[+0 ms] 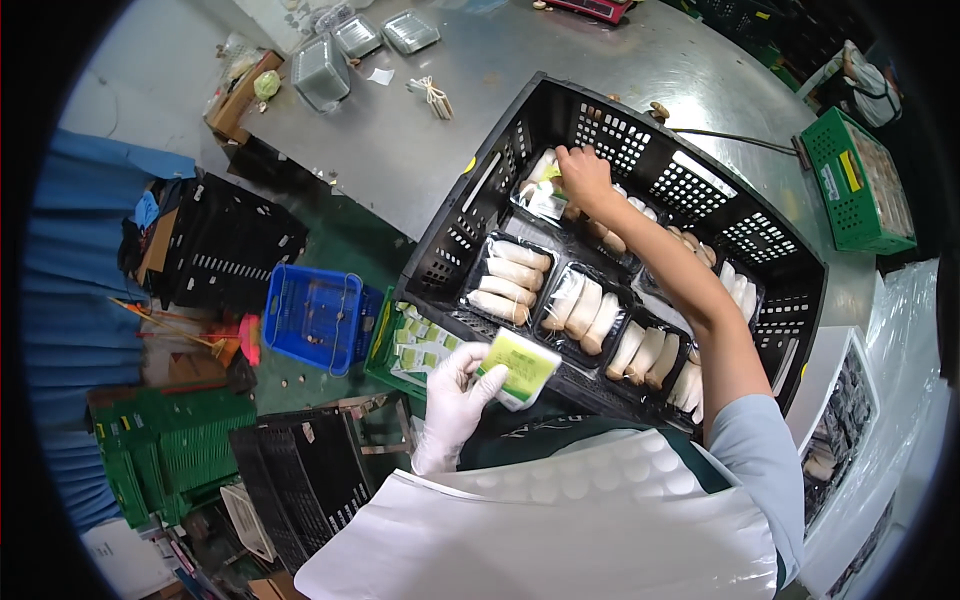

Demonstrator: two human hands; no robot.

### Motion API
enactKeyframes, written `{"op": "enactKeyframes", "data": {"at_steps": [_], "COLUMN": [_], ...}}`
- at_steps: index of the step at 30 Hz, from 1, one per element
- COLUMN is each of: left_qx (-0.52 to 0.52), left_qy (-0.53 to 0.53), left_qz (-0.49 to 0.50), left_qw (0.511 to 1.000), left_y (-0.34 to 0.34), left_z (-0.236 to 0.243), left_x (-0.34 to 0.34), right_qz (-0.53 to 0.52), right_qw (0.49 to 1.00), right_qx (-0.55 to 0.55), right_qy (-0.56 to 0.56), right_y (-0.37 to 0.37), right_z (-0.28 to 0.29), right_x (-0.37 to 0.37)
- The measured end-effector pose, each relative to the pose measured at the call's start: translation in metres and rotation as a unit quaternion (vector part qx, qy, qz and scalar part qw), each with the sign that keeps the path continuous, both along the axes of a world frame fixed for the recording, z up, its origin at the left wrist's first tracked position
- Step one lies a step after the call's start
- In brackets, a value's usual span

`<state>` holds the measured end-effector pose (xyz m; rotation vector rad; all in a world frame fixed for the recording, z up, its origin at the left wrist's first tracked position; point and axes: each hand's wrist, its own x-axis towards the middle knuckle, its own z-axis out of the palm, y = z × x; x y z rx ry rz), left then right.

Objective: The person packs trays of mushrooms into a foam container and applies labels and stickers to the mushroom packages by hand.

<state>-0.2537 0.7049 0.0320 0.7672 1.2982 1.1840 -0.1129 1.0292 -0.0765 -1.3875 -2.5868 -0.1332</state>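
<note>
My left hand [455, 405], in a white glove, grips a stack of green-and-yellow labels [514, 366] just outside the near left side of a black plastic crate [430, 235]. Bare, my right hand [588, 182] reaches into the crate's far left corner. Its fingers are bent down and closed at a green-and-yellow label [547, 174], on a film-wrapped mushroom tray [545, 203]; the fingertips are partly hidden. Nearer in the crate are more wrapped trays of thick pale mushrooms, such as one tray [508, 281] at left and another [582, 314] beside it. My right forearm covers some trays.
The crate rests on a metal table [480, 50]. Clear plastic boxes [322, 75] stand at the far left, and a green crate [855, 185] at the right. Left, on the floor, are a blue bin [310, 355] and stacked green crates [165, 450]. White sheeting [560, 530] lies before me.
</note>
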Motion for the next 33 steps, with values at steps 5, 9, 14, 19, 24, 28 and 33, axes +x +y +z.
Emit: {"op": "enactKeyframes", "data": {"at_steps": [5, 9, 14, 19, 24, 28, 33], "left_qx": [0.091, 0.127, 0.097, 0.011, 0.211, -0.004, 0.083], "left_qy": [0.023, 0.092, 0.229, 0.118, 0.275, -0.049, 0.068], "left_qz": [0.006, 0.054, 0.006, -0.083, -0.114, -0.091, -0.048], "left_qw": [0.996, 0.986, 0.969, 0.989, 0.931, 0.995, 0.993], "left_y": [0.019, 0.037, 0.041, 0.034, 0.028, 0.022, 0.030], "left_z": [-0.002, -0.011, -0.008, 0.010, 0.009, 0.014, 0.006], "left_x": [0.010, 0.025, 0.025, 0.014, 0.011, 0.019, 0.037], "right_qz": [0.232, 0.247, 0.210, -0.049, -0.043, -0.054, 0.063], "right_qw": [0.825, 0.827, 0.851, 0.946, 0.981, 0.997, 0.884], "right_qx": [-0.471, -0.457, -0.370, -0.252, -0.190, -0.009, -0.424], "right_qy": [0.209, 0.216, 0.309, 0.200, -0.025, -0.062, 0.188], "right_y": [-0.099, -0.167, -0.158, -0.055, -0.027, -0.040, -0.106], "right_z": [0.097, 0.137, 0.124, 0.088, -0.008, -0.014, 0.080], "right_x": [0.024, 0.051, 0.074, 0.105, 0.125, 0.118, 0.090]}}
